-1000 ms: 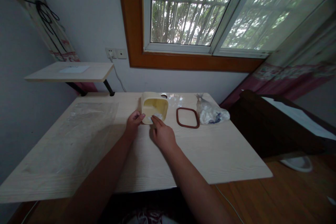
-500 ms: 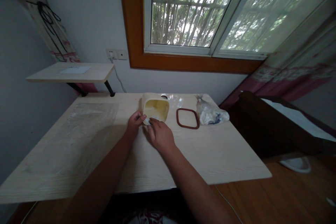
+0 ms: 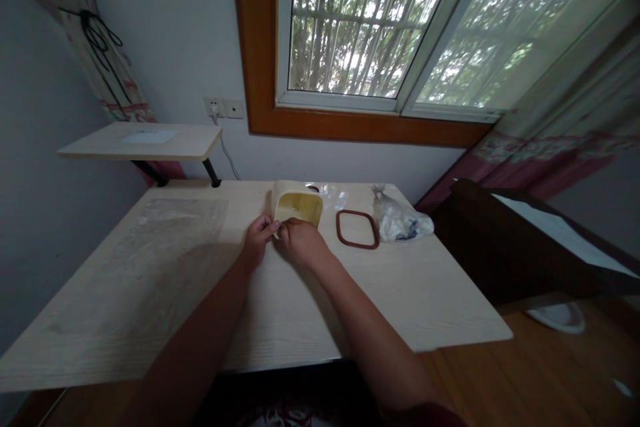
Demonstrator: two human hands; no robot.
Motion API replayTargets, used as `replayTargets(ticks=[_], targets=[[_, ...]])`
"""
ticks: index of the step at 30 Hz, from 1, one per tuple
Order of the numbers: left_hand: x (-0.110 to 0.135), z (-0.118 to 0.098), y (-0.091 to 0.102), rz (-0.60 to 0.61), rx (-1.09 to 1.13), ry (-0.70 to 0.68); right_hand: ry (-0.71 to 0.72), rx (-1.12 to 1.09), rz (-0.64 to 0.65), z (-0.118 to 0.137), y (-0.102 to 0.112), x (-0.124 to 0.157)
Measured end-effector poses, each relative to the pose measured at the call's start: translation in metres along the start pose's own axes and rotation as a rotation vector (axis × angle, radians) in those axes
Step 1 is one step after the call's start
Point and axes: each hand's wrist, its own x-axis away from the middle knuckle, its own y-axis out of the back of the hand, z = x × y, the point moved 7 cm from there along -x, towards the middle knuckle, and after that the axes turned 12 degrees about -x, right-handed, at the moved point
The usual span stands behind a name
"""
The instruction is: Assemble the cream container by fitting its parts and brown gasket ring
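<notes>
Cream plastic tub [image 3: 299, 205] sat near the far edge of the table [image 3: 400, 300], tilted, with its squarish mouth toward the person and its smooth yellowish inside showing. Left hand [image 3: 259, 240] was curled, fingers closed on the tub's near left corner. Right hand [image 3: 301, 242] was partly closed against the near rim, and its fingers hid that edge; whether it had firm hold, or held anything small there, could not be determined. Just right of the tub lay a brown rubber gasket [image 3: 357, 229], a rounded rectangle, flat on the wood-grain top. Next to it, a crumpled clear plastic bag [image 3: 403, 223] held whitish contents with a dark blue mark, not identifiable through the film. A glossy clear sheet [image 3: 170, 227] covered the table's left part. Beyond stood a pale wall shelf [image 3: 140, 140], a wall socket [image 3: 223, 107] and a wooden window frame [image 3: 350, 128].
</notes>
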Motion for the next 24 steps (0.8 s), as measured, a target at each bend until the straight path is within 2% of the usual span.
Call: replayTargets(ticks=[4,6,14,24], targets=[[-0.001,-0.001,0.001,-0.006,0.029,0.001,-0.047,-0.028,0.140,-0.008,-0.007,-0.020],[-0.001,0.000,0.001,0.001,0.041,0.013,-0.070,-0.036,0.171,-0.013,-0.011,-0.028],[-0.001,0.001,-0.003,0.012,0.069,0.027,-0.158,-0.043,0.247,-0.029,-0.020,-0.050],[0.001,0.002,-0.002,-0.002,0.071,0.036,-0.299,-0.004,0.279,-0.030,-0.024,-0.061]])
